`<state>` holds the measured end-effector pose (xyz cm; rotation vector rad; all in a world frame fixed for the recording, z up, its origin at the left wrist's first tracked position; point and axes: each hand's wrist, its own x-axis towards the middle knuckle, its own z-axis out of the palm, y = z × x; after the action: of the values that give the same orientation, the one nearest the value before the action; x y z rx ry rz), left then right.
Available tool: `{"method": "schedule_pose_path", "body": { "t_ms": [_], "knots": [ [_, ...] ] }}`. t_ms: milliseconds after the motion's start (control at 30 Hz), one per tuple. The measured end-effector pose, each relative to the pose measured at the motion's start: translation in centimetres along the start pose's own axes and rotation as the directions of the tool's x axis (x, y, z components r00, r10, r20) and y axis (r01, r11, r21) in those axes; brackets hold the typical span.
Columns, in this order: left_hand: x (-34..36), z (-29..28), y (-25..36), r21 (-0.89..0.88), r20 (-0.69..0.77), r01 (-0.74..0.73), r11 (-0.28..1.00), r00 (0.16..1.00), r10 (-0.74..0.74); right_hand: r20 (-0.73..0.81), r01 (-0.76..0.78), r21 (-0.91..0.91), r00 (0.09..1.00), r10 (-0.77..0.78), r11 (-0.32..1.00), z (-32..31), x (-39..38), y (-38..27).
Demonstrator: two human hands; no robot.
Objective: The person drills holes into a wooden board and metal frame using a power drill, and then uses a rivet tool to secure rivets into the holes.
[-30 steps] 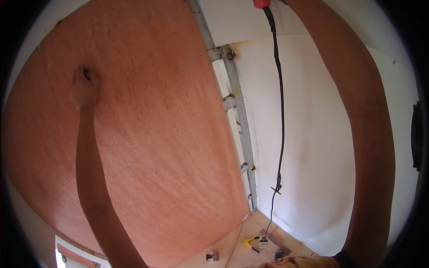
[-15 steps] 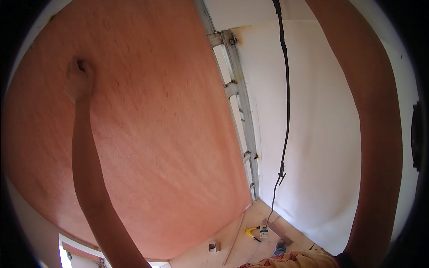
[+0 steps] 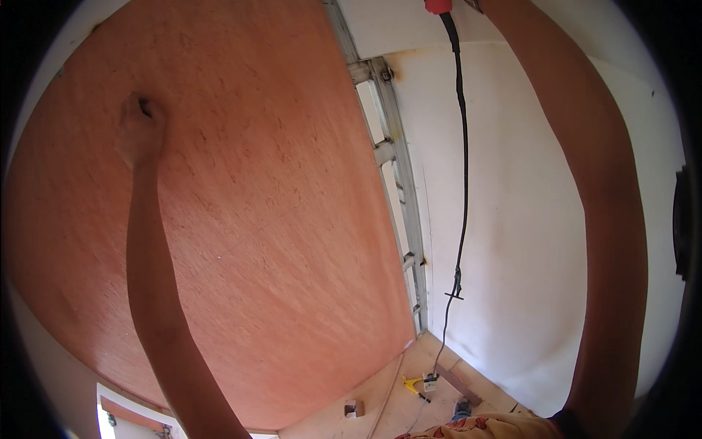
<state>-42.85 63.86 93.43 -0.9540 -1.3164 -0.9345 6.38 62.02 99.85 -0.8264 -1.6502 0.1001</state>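
Observation:
My left hand (image 3: 140, 133) is raised against a large reddish-brown panel (image 3: 256, 219), toward its upper left. Its fingers are curled, with a small dark patch inside the curl; what it holds, if anything, I cannot make out. My right arm (image 3: 610, 197) reaches up along the right side and leaves by the upper edge, so the hand itself is out of the picture. Near where that arm leaves, the red end of a corded tool (image 3: 439, 6) shows. From it a black cable (image 3: 464, 146) hangs down toward the floor.
Beside the panel runs a metal frame (image 3: 387, 139) with open gaps, then a white wall (image 3: 519, 219). Below, on the wooden floor (image 3: 380, 391), are a yellow-and-black tool (image 3: 414, 384), a power socket block (image 3: 430, 380), a small box (image 3: 353, 408) and a brown strip (image 3: 458, 386).
The red end of the corded tool has come into view at the top. My right forearm has shifted left. My left hand looks slightly farther right in the picture, along with the panel.

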Motion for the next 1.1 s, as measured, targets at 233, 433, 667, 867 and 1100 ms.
{"method": "schedule_pose_path", "body": {
  "t_ms": [233, 433, 667, 867, 1100],
  "knots": [
    [-0.6, 0.3, -1.8, -0.002, -0.033, -0.034, 0.999, 0.999, 0.034, -0.061, 0.065, -0.225, 0.995, -0.081, 0.972, 5.4, -1.6, 0.3],
    [0.3, 1.2, 0.4, -0.024, 0.041, -0.003, 1.000, 0.999, 0.004, -0.071, -0.070, 0.141, 0.994, 0.081, 0.988, 0.7, 1.3, 2.3],
    [-0.6, -1.1, -0.1, -0.055, 0.037, -0.042, 0.998, 0.998, 0.044, 0.018, -0.019, 0.103, 1.000, 0.017, 0.995, -0.2, 0.0, 1.2],
    [0.2, -0.6, 0.6, 0.017, 0.174, 0.086, 0.996, 0.981, -0.088, 0.000, -0.015, 0.014, 1.000, 0.015, 1.000, 0.6, 1.2, 0.2],
    [-0.2, 0.3, -0.9, -0.016, 0.088, 0.008, 1.000, 0.996, -0.007, -0.085, -0.082, 0.148, 0.992, 0.096, 0.986, 0.0, -5.1, 0.0]
  ]
}}
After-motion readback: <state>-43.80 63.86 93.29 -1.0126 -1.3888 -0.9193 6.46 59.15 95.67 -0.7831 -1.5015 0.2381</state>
